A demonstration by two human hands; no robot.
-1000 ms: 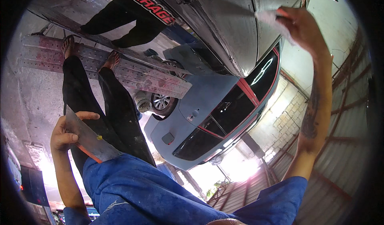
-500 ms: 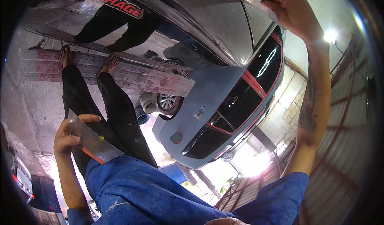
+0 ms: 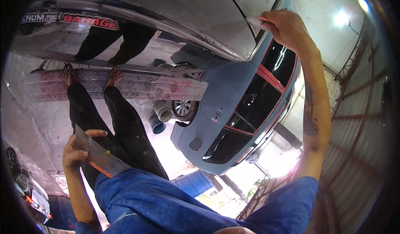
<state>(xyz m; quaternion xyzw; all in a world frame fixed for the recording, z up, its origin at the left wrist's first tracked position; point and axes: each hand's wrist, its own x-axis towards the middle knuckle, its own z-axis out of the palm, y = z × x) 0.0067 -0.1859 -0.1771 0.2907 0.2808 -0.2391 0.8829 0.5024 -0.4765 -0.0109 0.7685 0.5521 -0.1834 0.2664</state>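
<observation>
Against the grey car panel (image 3: 137,21) | right hand (image 3: 285,30) pinches thin spreader (image 3: 255,22), likely light, flexible | left hand (image 3: 77,150) grips flat metal board (image 3: 100,155) by edge, stiff

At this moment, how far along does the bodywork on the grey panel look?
Done: most of the grey car panel looks evenly coated. In hand: the right hand presses a small spreader at the panel's edge; the left hand holds a flat metal board. Left: cannot tell; the rest is out of view.
</observation>
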